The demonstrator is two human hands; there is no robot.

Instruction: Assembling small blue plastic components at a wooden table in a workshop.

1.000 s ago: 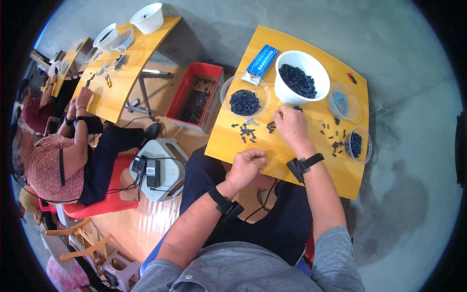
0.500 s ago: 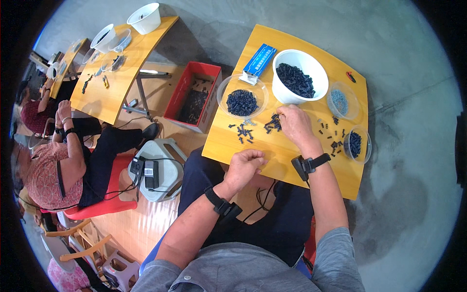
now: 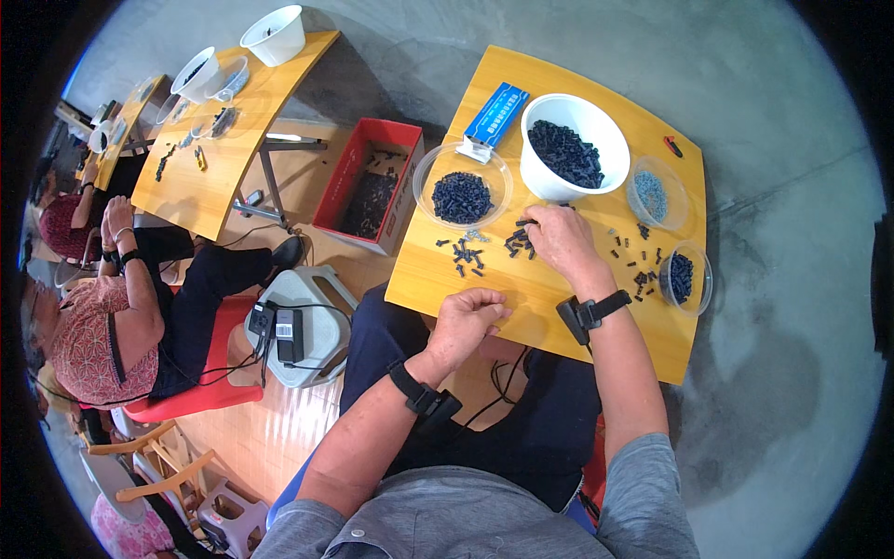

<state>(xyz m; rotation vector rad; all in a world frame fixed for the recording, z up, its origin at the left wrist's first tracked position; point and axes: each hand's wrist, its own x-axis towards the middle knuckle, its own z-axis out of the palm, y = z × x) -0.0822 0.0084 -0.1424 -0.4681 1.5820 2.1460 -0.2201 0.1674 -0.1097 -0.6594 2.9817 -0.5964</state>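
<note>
My right hand [image 3: 564, 240] is over the small pile of black plastic pieces [image 3: 517, 244] in the middle of the table, thumb and fingertips pinched on one short black piece [image 3: 527, 223]. At the table's front edge hovers my left hand [image 3: 466, 322], its thumb and forefinger pressed together; anything between them is too small to make out. Left of the pile lie scattered black pieces [image 3: 463, 254] beside a few small grey bits [image 3: 476, 236]. Behind my right hand stands a white tub [image 3: 535, 177] of black pieces. A clear round bowl [image 3: 424, 200] at left holds more.
A blue box [image 3: 496, 114] lies behind the bowl. On the right are a tub of light-blue bits [image 3: 651, 195], a tub of black pieces [image 3: 682, 279] and a red-black tool [image 3: 672, 146]. A red crate [image 3: 347, 172] and grey stool [image 3: 317, 345] stand left. Another person [image 3: 102, 335] sits there.
My right hand has shifted slightly at the pile, and a black piece now shows at its fingertips. My left hand stays almost in place.
</note>
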